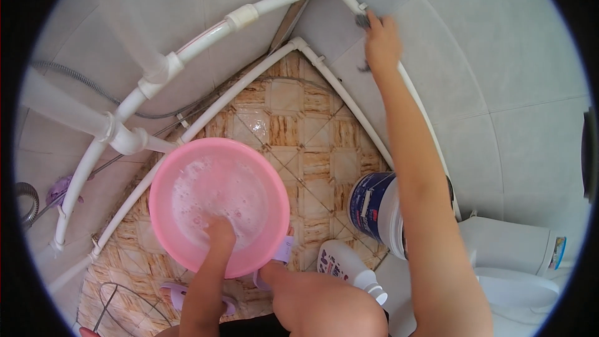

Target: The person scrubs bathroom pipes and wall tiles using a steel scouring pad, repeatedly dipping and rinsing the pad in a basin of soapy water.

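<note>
My right hand point(383, 43) reaches far out to the upper white pipe point(347, 1) along the right wall. Its fingers are wrapped round the pipe with a dark grey rag point(362, 21), which shows at two edges of the hand. My left hand point(219, 232) dips into the foamy water of a pink basin point(282, 203). Its fingers are hidden under the suds, so what they hold, if anything, does not show. The basin stands on the tiled floor point(293, 118) in front of my knees.
A lower white pipe point(352, 107) runs round the corner near the floor. Beside my right arm are a blue and white bucket point(369, 206), a white bottle point(346, 263) and a white toilet point(508, 246). Thicker white pipes point(72, 106) stand at the left.
</note>
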### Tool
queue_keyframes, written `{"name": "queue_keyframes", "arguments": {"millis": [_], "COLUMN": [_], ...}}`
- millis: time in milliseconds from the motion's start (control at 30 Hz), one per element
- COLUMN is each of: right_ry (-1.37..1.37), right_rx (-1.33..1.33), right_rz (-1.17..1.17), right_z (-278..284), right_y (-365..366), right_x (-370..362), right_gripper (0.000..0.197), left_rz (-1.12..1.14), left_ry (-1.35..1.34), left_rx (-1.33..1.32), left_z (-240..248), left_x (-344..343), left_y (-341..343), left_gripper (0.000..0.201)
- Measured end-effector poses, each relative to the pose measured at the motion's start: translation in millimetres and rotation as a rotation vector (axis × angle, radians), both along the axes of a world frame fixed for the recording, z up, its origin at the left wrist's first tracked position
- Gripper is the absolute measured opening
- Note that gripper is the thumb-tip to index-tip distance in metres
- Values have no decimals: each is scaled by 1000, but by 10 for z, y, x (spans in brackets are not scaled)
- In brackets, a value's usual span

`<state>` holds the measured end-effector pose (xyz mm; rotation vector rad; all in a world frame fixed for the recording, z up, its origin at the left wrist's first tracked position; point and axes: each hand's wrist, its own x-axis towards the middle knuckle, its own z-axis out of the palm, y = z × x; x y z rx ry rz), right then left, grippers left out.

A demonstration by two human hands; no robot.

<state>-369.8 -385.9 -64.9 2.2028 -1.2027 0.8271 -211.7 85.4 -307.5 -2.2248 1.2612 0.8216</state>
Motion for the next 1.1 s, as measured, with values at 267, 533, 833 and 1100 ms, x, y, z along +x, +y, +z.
{"name": "queue_keyframes", "arguments": {"millis": [267,533,833,1100], "right_ry": [116,222,202,-296], "right_rx": [338,1115,1164,203], "right_rz": [-132,509,701,94], "right_z": [109,-1461,-1128,605], "right_y": [1008,3282,2866,-93], "right_x": [-402,1221,801,583], "right_gripper": [26,34,44,26], "left_rz": [175,505,391,315], "left_ry": [171,50,346,179], "left_rx": [-1,-634,-278,-362], "left_z": [-71,-697,243,91], "left_x": [40,-83,12,-76], "left_y": [-15,425,-12,-1], "left_gripper": [39,51,70,59]}}
